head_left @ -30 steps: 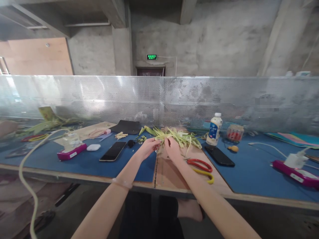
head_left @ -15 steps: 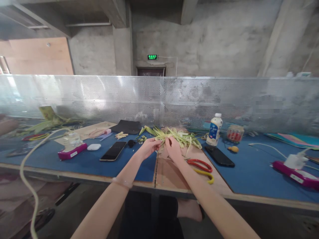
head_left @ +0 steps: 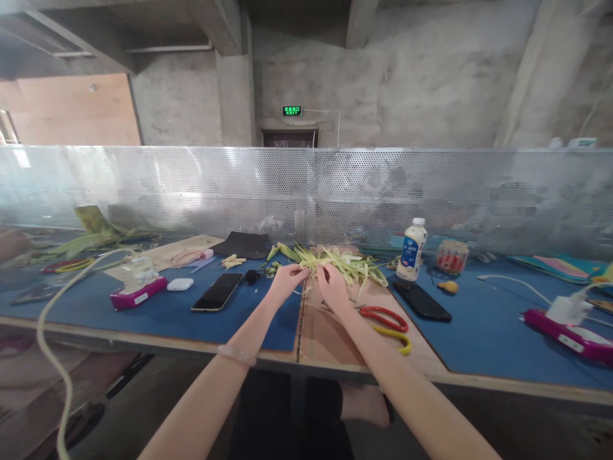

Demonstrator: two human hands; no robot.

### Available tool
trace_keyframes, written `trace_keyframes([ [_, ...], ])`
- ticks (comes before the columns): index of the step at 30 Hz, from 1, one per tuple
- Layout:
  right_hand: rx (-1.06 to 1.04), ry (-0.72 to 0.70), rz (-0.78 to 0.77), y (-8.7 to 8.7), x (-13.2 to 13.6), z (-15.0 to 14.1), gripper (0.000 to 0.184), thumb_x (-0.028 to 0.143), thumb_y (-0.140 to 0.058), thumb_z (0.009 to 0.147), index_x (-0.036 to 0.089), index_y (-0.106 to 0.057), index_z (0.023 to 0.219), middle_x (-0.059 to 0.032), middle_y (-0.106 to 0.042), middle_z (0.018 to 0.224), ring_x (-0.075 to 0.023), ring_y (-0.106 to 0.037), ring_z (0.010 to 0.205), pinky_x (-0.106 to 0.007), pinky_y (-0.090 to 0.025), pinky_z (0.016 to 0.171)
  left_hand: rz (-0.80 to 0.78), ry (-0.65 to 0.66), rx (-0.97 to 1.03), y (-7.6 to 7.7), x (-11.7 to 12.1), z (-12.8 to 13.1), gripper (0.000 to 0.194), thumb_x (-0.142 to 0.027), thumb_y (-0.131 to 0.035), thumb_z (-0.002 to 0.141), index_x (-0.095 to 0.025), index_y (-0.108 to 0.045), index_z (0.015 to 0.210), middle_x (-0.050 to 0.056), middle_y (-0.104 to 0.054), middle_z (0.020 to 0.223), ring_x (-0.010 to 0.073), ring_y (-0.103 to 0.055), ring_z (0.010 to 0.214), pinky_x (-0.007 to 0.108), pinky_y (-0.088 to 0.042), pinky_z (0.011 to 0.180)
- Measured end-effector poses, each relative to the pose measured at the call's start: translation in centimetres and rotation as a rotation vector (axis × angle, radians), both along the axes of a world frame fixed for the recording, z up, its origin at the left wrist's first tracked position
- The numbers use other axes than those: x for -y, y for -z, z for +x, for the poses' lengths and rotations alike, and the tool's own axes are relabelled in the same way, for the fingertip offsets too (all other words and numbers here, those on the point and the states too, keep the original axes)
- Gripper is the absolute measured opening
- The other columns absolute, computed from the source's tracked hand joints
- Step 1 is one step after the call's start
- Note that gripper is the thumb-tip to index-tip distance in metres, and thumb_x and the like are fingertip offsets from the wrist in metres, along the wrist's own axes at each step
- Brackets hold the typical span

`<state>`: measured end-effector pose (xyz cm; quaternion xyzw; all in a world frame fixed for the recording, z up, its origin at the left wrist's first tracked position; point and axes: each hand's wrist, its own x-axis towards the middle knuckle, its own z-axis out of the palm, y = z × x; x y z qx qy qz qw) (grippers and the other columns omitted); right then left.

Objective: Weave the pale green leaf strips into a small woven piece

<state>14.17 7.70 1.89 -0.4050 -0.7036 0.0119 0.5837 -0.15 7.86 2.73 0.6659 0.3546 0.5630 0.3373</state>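
My left hand and my right hand meet close together over the board, fingertips pinched and nearly touching. A thin pale strip of leaf pokes out beneath the left fingers; most of it is hidden by the hands. Just behind them lies a loose heap of pale green leaf strips, like torn corn husk. Scissors with one red and one yellow handle rest right of my right wrist, their blades partly hidden by my forearm. Underneath is a light brown board.
A black phone and a white earphone case lie left. To the right are another phone, a milk-drink bottle and a clear jar. Purple power strips sit at both sides. A perforated metal screen borders the back.
The fingers of my left hand have closed in more tightly and turned slightly. The pale loop between the hands shows less now. Everything around them stays put.
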Motion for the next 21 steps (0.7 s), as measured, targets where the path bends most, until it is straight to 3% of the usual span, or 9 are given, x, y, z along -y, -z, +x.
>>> trace_keyframes([
  [10,-0.018,-0.070,-0.044,0.12,-0.08,-0.09,0.030,0.033,-0.036,0.086,0.022,-0.038,0.058,0.0033,-0.042,0.053,-0.0134,-0.040,0.052,-0.025,-0.032,0.051,0.051,-0.022,-0.067,0.01,0.21,-0.12,0.028,-0.041,-0.061,0.069,-0.014,-0.066,0.061,0.001,-0.054,0.062,0.0133,-0.047,0.062,0.023,-0.035,0.060],
  [15,-0.006,-0.097,-0.047,0.17,-0.12,-0.10,0.031,0.035,-0.036,0.086,0.021,-0.040,0.059,0.0026,-0.043,0.054,-0.0135,-0.042,0.053,-0.025,-0.033,0.051,-0.006,0.014,-0.021,-0.28,0.61,0.05,0.026,-0.035,-0.062,0.068,-0.014,-0.062,0.054,-0.001,-0.051,0.055,0.0113,-0.044,0.058,0.023,-0.033,0.059],
  [21,-0.021,-0.100,-0.065,0.20,-0.23,-0.13,0.029,0.036,-0.036,0.087,0.021,-0.044,0.064,0.0017,-0.048,0.059,-0.0146,-0.045,0.058,-0.026,-0.035,0.057,-0.101,0.066,0.095,-0.24,0.43,0.10,0.023,-0.036,-0.067,0.064,-0.013,-0.065,0.062,0.000,-0.055,0.060,0.0107,-0.045,0.057,0.022,-0.035,0.058],
])
